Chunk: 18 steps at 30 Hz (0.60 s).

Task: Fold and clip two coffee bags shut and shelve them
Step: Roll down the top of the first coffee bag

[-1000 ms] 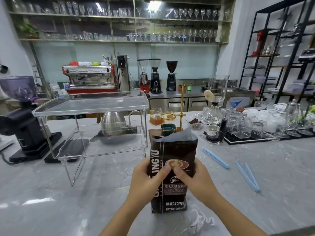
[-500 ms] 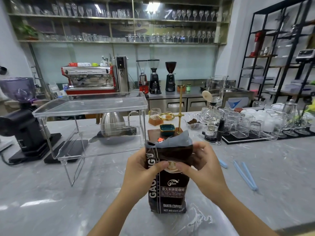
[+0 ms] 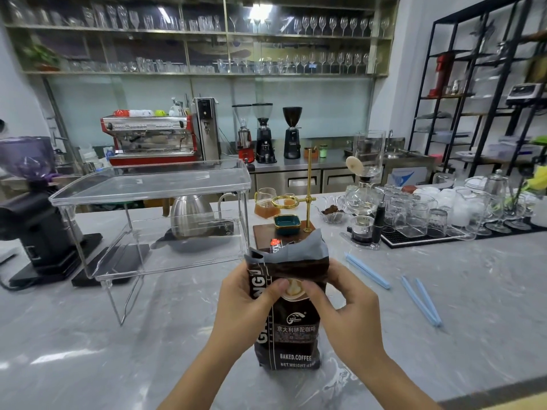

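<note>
café bar: espresso machine [image 3: 149, 139], grinders [image 3: 264, 133], glassware shelves [image 3: 195, 48]

Both hands' fingers wrap behind the coffee bag [image 3: 288, 315] and hide there, a second bag [image 3: 275, 246] barely peeks above it, and the forearms are cut off by the bottom edge.

- Both your forearms come up from the bottom edge and angle in toward each other, bare to the wrists.
- Your left hand [image 3: 247, 303] sits on the left side of the coffee bag [image 3: 291, 335], fingers curled round its edge, thumb laid across the front just under the fold.
- Your right hand [image 3: 344, 309] mirrors it on the right side, back of the hand toward you, knuckles bent, thumb reaching in across the bag's front.
- The two thumb tips nearly meet at the middle of the bag.
- Both hands pinch the folded top, level with each other.
</note>
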Tool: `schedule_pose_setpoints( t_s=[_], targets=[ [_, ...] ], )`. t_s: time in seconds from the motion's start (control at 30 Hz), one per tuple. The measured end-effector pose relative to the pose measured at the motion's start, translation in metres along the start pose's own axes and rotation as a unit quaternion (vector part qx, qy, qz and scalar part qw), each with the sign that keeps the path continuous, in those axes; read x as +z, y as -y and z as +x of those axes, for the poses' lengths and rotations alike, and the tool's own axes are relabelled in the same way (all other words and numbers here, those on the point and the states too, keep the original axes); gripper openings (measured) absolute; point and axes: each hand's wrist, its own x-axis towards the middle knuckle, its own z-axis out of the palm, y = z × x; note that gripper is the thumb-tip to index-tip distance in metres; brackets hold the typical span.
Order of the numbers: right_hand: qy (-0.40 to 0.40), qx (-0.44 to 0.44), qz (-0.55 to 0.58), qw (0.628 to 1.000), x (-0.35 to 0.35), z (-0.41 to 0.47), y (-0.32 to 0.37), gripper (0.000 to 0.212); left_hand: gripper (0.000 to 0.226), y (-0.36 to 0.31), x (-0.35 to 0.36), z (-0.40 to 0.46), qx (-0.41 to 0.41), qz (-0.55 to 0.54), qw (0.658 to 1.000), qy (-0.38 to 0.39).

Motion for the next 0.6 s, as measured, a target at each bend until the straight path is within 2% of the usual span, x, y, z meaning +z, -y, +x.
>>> schedule_pose_setpoints(
  t_s=[0.17,0.37,0.5,0.6],
  targets=[
    [0.009,-0.048,-0.031,0.998,-0.003,0.006,0.002,0.011,0.023,0.004,0.001,-0.001,0.013,0.03,0.999,-0.008],
    [-0.008,-0.078,-0.02,0.997,-0.008,0.018,0.01,0.027,0.027,0.004,0.002,0.0,0.035,0.075,0.997,-0.002],
    [0.015,-0.047,0.033,0.998,-0.01,0.027,0.017,0.016,0.024,0.002,0.003,0.0,0.0,0.051,0.999,0.002],
    [0.034,-0.007,0.098,0.995,-0.013,0.028,0.016,0.017,0.019,-0.004,0.001,-0.002,-0.003,0.015,1.0,-0.002]
  ],
)
